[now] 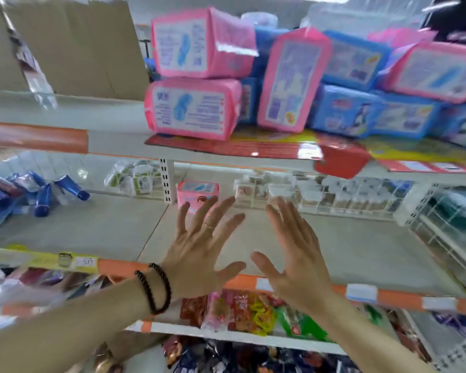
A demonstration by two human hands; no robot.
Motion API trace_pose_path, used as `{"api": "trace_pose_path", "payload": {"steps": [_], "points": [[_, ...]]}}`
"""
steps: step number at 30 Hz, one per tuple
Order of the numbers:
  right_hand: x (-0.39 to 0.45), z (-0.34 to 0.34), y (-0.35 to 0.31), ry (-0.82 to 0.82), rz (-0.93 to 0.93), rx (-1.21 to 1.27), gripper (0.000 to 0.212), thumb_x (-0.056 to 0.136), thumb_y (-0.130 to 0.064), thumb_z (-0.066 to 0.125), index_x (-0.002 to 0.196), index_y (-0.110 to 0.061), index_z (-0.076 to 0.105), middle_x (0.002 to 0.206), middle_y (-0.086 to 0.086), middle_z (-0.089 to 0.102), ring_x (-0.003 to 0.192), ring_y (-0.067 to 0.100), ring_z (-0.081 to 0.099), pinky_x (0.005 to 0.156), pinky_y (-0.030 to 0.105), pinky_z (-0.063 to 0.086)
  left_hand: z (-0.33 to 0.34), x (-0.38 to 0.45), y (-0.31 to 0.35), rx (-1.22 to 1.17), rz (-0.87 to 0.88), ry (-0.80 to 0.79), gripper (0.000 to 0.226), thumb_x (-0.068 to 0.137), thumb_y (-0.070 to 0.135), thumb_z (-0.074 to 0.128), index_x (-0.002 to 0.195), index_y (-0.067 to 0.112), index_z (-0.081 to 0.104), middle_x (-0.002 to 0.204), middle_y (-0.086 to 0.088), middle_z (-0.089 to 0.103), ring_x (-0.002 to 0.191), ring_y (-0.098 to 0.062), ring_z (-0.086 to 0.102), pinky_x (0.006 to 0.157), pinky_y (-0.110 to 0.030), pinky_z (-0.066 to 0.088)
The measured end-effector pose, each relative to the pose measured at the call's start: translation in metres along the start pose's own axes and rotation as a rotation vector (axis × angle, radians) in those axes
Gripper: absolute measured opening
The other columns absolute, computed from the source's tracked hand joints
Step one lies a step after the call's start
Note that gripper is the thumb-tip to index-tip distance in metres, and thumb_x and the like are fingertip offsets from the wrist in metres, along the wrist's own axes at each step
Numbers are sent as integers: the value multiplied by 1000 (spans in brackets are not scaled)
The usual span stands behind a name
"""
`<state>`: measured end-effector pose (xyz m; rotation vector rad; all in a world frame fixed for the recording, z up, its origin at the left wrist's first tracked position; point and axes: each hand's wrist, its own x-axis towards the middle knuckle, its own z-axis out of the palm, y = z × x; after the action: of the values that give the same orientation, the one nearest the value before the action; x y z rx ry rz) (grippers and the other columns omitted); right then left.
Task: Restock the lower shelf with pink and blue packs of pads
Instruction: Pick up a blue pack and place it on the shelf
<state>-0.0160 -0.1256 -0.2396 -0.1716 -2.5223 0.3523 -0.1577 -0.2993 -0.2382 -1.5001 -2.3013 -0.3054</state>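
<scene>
My left hand (199, 243): I am holding it open above the lower shelf (361, 254), fingers spread and straight, gripping nothing; a thin ring is sitting on one finger and two dark bead bracelets (155, 288) are circling the wrist.
My right hand (293, 254): I am keeping it open too, fingers straight and close together, just beside the left, holding nothing.
Single pink pack (198, 193): it is standing upright at the back of the lower shelf, just beyond my left fingertips, not touching them.
Pink packs (194, 109): they are lying stacked on the upper shelf (119, 141), two on the left, one standing on end, more on the right.
Blue packs (345, 109): they are piling up among the pink ones on that same upper shelf.
Blue tubes (43, 195): they are lying toppled at the far left of the lower level.
Cardboard (73, 44): it is leaning at the upper left.
</scene>
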Motion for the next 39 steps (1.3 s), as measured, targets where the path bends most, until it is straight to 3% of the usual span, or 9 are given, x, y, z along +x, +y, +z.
{"api": "trace_pose_path", "payload": {"steps": [5, 11, 15, 23, 29, 34, 39], "points": [[-24, -71, 25, 219, -81, -13, 78, 94, -57, 53, 157, -20, 25, 166, -5, 18, 154, 16, 13, 119, 48, 29, -41, 16, 64, 15, 48, 124, 83, 84, 77, 45, 151, 32, 25, 169, 2, 9, 155, -29, 14, 115, -71, 17], [-27, -133, 39, 325, -145, -16, 75, 93, -58, 51, 155, -22, 30, 165, -3, 21, 154, 15, 13, 122, 34, 14, -91, 41, 111, 40, 43, 329, 82, 87, 76, 44, 150, 27, 28, 166, -3, 20, 150, -29, 24, 113, -66, 22], [-17, -158, 46, 382, -163, -3, 77, 94, -55, 54, 156, -17, 29, 165, 0, 22, 154, 17, 13, 122, 45, 21, -117, 62, 122, 66, 25, 385, 81, 87, 75, 44, 150, 26, 27, 165, -5, 21, 151, -29, 22, 113, -65, 21], [22, -182, 55, 459, -105, -67, 79, 93, -60, 50, 156, -18, 28, 165, 1, 22, 154, 16, 14, 123, 46, 20, -138, 95, 107, 122, 33, 365, 85, 86, 76, 43, 152, 24, 28, 165, -5, 19, 150, -31, 21, 112, -64, 20], [48, -189, 63, 475, -75, -148, 80, 92, -62, 50, 157, -22, 27, 165, 0, 20, 154, 12, 12, 122, 40, 18, -145, 128, 87, 103, 69, 364, 88, 85, 77, 40, 153, 23, 31, 165, -5, 19, 149, -32, 23, 109, -67, 22], [73, -195, 63, 509, -59, -209, 82, 90, -63, 51, 157, -23, 28, 165, -2, 21, 153, 13, 15, 121, 50, 25, -151, 155, 70, 106, 141, 408, 86, 84, 79, 36, 151, 25, 30, 165, -6, 19, 149, -32, 23, 113, -68, 20], [93, -197, 69, 534, -57, -239, 81, 89, -60, 51, 156, -22, 29, 165, -1, 23, 153, 14, 18, 121, 47, 25, -150, 179, 65, 80, 176, 453, 85, 83, 75, 41, 150, 24, 30, 166, -7, 19, 148, -34, 24, 107, -73, 25]]}}
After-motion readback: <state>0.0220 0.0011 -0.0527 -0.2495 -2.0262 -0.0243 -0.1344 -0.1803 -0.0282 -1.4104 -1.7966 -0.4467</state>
